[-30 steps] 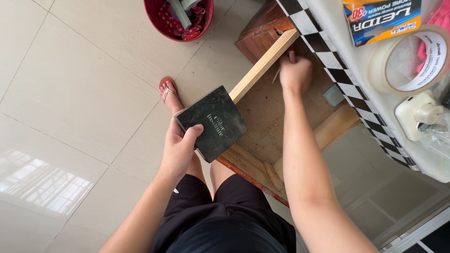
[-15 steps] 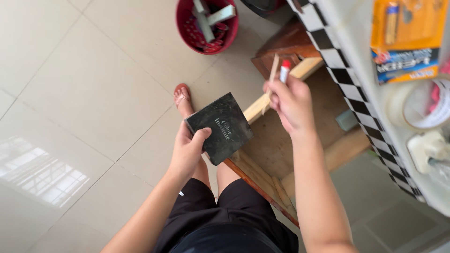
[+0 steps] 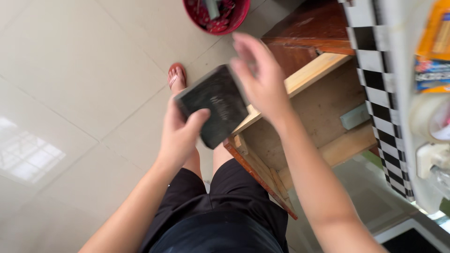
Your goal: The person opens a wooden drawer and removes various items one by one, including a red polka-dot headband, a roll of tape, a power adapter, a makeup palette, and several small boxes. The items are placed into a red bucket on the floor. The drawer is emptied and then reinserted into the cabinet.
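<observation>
Standing over an open wooden drawer [image 3: 304, 112], the person holds a flat black square box [image 3: 215, 105] in the left hand [image 3: 180, 133], thumb pressed across the box's lower edge and fingers tucked behind it, clamped firmly. The box is tilted and sits just to the left of the drawer's front corner, partly over its pale front rail.

The right hand [image 3: 262, 77] is raised above the drawer's left side with its fingers spread and loose, gripping nothing that I can see; its fingertips lie at the box's upper right corner, but the blur makes it unclear whether they touch it.

Inside the drawer, near its right wall, lies a small pale green block [image 3: 355, 116]. Beyond the drawer, further out on the tiled floor [image 3: 84, 70], stands a red bucket [image 3: 216, 16] with odds and ends in it. To the left of the drawer a foot in a reddish sandal [image 3: 177, 77] is planted on the tiles. On the right of the drawer runs a black-and-white checked edge [image 3: 379, 93] of a counter, with a roll of tape [image 3: 433, 119] on top.
</observation>
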